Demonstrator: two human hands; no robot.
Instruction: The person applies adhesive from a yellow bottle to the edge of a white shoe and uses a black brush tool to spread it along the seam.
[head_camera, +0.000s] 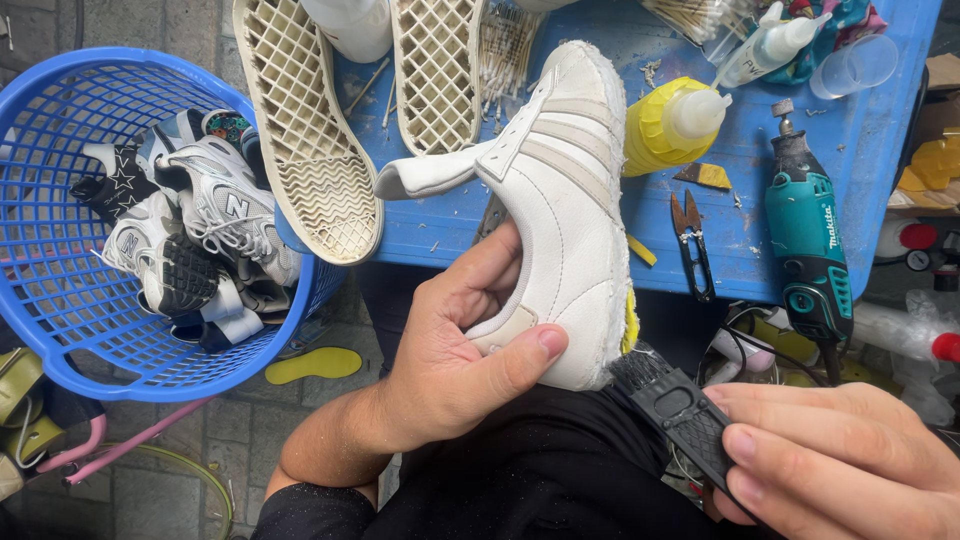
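Note:
My left hand (455, 355) grips the heel of a white shoe upper with beige stripes (565, 190), thumb on its outside and fingers inside the opening. The upper has no sole and its raw bottom edge faces right, with a bit of yellow showing at the heel. My right hand (840, 455) holds a black brush-like tool (680, 405) whose head touches the upper's lower heel edge. Both hands are above my lap in dark clothing.
Two detached cream soles (310, 130) (437, 70) lie on the blue table (860, 130). A yellow squeeze bottle (672, 122), black snips (692, 245) and a teal rotary tool (808, 245) lie there too. A blue basket (60, 300) with sneakers stands left.

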